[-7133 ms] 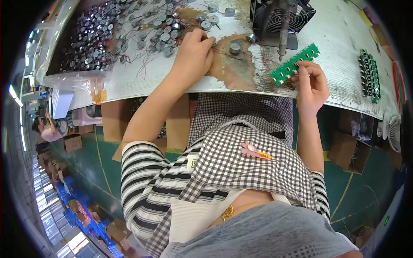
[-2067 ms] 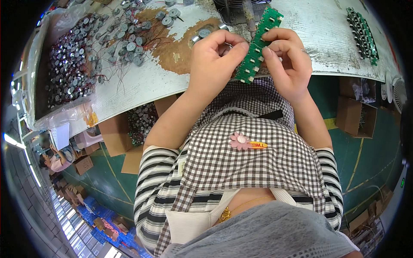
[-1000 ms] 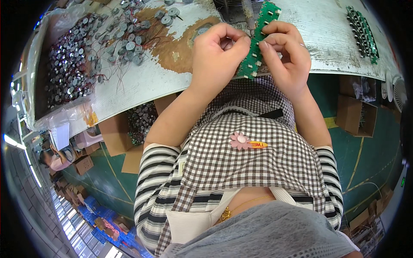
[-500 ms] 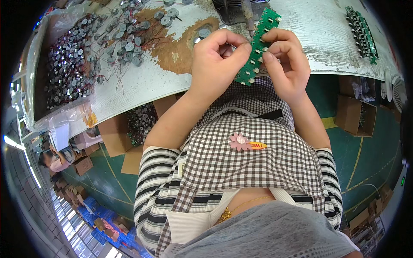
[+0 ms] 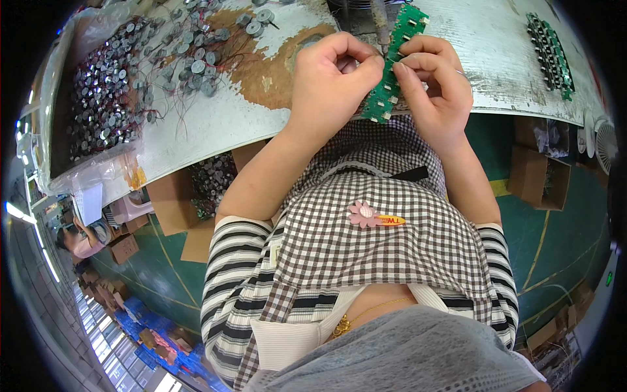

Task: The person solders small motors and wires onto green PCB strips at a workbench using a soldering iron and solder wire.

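A long green circuit board strip (image 5: 396,59) is held upright over the near edge of the worn white worktable (image 5: 215,124). My left hand (image 5: 332,81) pinches the strip's left side at mid-length, with something small between the fingertips that I cannot make out. My right hand (image 5: 431,85) grips the strip from the right, fingers curled over its face. Small white parts line the strip's edges.
Many small round metal parts with wire leads (image 5: 117,85) lie heaped on the table's left and centre. More green boards (image 5: 552,52) lie at the far right. Cardboard boxes (image 5: 535,176) stand under the table on the green floor. A small white fan (image 5: 604,144) sits at the right.
Seven seconds ago my left hand reached into the loose parts while the right held the strip on the table. Since then both hands have closed on the strip, with only small finger shifts in the last second.
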A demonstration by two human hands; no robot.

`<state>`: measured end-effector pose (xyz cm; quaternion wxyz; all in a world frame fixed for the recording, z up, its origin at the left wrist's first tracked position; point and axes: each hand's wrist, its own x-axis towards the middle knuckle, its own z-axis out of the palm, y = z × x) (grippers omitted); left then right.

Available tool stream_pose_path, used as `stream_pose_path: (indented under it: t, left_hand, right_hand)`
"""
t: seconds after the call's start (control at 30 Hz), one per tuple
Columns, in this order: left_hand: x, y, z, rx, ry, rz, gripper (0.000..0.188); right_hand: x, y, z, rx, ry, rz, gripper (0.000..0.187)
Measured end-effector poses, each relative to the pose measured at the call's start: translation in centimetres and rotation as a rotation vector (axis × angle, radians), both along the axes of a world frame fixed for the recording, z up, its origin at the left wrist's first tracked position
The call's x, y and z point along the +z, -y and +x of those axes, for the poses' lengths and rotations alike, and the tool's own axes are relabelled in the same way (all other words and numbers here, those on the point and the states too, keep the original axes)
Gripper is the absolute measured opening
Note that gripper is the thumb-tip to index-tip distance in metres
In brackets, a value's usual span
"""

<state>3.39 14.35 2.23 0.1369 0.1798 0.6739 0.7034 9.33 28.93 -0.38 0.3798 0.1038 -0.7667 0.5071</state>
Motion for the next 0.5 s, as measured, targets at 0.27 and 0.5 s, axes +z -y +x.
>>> stream_pose_path:
  t: [0.27,0.5]
  left_hand:
    - [-0.38,0.32,0.38,-0.037,-0.078,-0.146,0.008]
    - [-0.02,0.63,0.35,-0.082,-0.132,-0.188,0.01]
  right_hand:
    - [-0.52,0.25,0.79,0.026,0.037,-0.033,0.011]
    - [-0.24,-0.23,0.54,0.038,-0.006,-0.107,0.011]
